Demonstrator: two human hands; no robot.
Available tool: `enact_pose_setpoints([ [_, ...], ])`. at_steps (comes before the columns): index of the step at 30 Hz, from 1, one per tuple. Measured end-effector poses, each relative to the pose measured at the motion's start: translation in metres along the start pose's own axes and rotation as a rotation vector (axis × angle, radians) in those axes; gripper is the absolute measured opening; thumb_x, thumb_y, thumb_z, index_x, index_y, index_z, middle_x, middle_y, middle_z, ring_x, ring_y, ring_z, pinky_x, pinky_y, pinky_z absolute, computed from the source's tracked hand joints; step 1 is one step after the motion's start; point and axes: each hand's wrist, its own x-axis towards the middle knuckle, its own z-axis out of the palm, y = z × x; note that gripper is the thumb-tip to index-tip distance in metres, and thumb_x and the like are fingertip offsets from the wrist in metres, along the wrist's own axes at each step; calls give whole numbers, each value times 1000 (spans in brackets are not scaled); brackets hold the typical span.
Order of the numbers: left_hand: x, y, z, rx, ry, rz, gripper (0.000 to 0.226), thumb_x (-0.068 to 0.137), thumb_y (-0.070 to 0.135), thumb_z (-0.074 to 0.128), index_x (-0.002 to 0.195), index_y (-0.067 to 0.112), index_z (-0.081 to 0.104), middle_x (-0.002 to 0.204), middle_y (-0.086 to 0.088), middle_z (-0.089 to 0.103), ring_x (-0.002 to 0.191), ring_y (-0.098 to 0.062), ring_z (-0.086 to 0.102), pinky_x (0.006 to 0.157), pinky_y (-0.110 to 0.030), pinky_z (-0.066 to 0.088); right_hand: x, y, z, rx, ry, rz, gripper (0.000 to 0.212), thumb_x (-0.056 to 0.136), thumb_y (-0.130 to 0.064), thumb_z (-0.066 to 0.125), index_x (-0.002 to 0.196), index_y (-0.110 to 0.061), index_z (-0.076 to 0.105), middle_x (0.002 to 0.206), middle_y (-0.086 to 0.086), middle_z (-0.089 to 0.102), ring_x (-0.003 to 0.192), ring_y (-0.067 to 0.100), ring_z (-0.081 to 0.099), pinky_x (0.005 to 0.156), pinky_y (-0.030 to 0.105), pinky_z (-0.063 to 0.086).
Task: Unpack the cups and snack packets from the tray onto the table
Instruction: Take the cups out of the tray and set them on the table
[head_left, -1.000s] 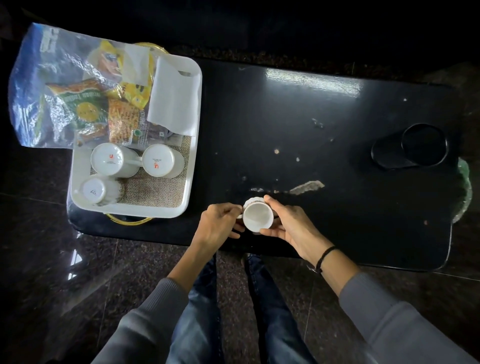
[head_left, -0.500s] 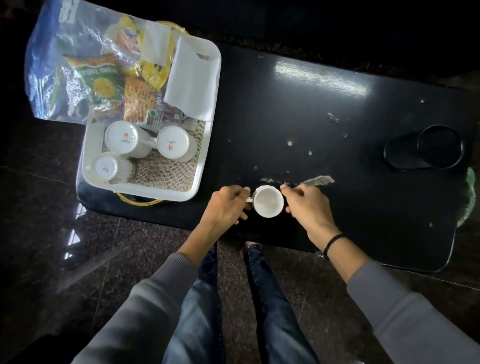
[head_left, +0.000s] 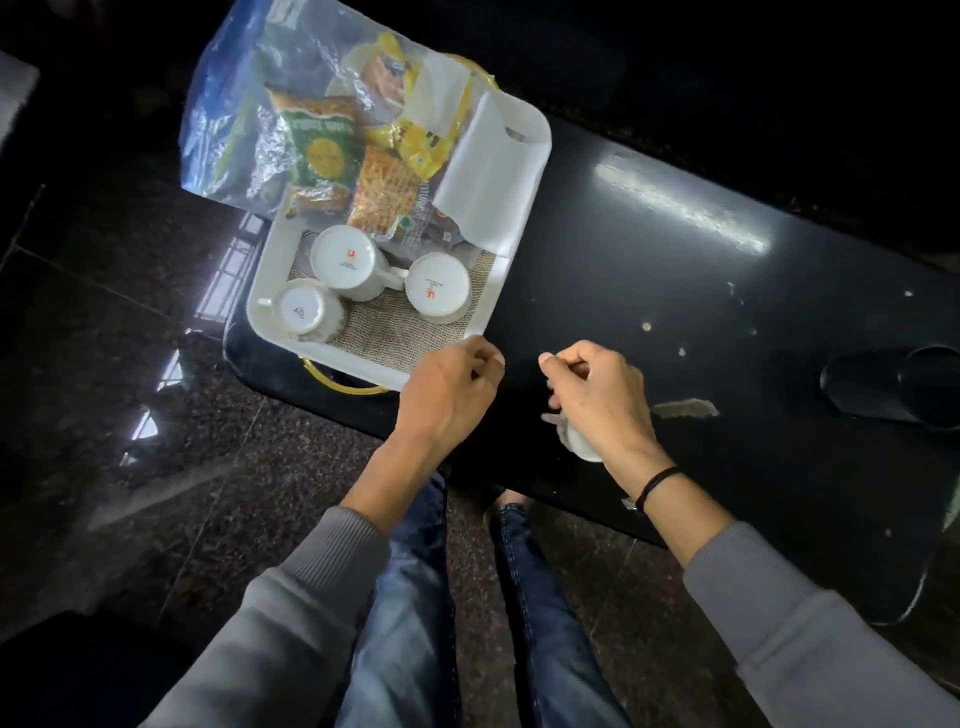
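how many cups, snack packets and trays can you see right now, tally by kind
cups: 4 — three upside down in the tray, one mostly hidden under the right hand
snack packets: at least 3, overlapping inside the clear bag
tray: 1
total: at least 8

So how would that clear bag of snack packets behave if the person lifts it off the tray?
The clear bag looks thin and crinkled, so probably floppy, sagging around the snack packets. It overhangs the tray edge, so the contents may shift or slide out. The glossy film likely feels slippery; it seems light for its bulk.
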Motion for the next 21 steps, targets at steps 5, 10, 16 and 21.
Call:
enact_pose_setpoints([
  [5,1,-28,-45,168,297,134,21,92,18,66,113,21,72,113,5,71,106,-18,64,81,-37,53,-1,-44,39,10,-200,-92,23,97,-40,63,84,-24,72,72,-8,77,60,-1,73,60,26,61],
  [10,9,-65,-78,422,528,137,47,85,18,72,130,11,60,130,-7,62,122,-30,54,98,-42,43,0,-83,78,30,-338,-172,25,99,-35,62,86,-17,74,79,-3,78,63,2,75,60,25,63],
  [16,34,-100,-97,485,404,10,77,84,27,79,148,8,40,145,-9,49,136,-28,44,106,-40,41,6,-111,111,-19,-406,-220,25,100,-32,61,88,-14,74,80,-1,79,60,-2,73,55,14,57],
  [21,50,-111,-106,369,345,-4,80,80,23,83,146,11,41,138,-8,51,130,-26,45,84,-39,54,12,-120,119,-76,-428,-239,25,99,-33,60,87,-16,73,74,-2,78,59,-2,73,66,24,63],
])
